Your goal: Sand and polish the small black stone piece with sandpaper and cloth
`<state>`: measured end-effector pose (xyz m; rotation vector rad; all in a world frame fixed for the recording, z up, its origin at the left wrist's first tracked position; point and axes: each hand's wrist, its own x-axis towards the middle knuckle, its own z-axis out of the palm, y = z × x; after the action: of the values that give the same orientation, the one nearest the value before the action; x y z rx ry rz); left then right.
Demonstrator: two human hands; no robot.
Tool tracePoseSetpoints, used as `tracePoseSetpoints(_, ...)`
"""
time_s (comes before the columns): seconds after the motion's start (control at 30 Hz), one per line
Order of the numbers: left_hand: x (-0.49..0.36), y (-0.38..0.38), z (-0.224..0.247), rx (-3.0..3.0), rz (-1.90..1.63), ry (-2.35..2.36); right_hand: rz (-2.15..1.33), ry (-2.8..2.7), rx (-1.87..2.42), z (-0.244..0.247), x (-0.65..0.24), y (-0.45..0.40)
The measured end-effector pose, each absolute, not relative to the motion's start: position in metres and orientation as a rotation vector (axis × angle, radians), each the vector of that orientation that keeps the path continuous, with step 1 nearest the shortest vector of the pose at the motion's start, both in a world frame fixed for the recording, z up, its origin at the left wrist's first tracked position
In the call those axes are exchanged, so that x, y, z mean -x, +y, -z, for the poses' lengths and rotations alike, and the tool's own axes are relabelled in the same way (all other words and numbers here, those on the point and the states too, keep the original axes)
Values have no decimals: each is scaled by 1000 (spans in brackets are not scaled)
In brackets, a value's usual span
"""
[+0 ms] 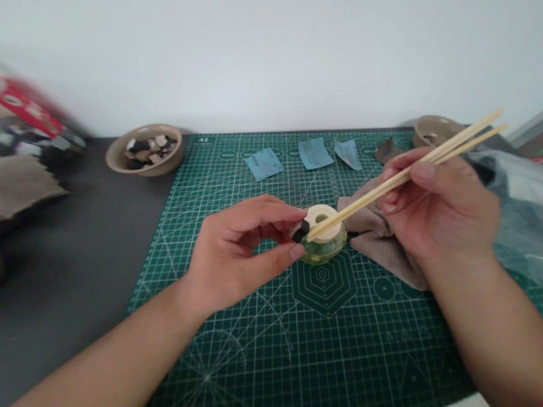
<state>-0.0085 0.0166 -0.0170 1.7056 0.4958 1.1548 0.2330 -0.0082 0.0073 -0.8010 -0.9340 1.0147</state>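
- Against a white wall, a dark counter (62, 293) carries a green A2 cutting mat (324, 364). A ceramic bowl (116, 159) of broken shards (150, 150) sits at the mat's far corner, with blue sandpaper scraps (263, 164) farther along.
- Left hand (233, 256): its grip is pressed together, the thumb and fingers pinching what looks like a black fragment (299, 230) against a cream ring (321, 215).
- Right hand (438, 207): its grip closes on wooden chopsticks (389, 180). Their long axis runs from upper right to lower left, with the tips at the fragment.
- The ring tops a green glass jar (323, 249), which stands on the mat beside a beige cloth (383, 245).
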Motion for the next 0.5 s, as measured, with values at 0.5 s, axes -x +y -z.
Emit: tracePoseSetpoints(0.5, 8, 7, 16, -1715, -1083, 664, -1028, -863, 817, -12, -231, -9)
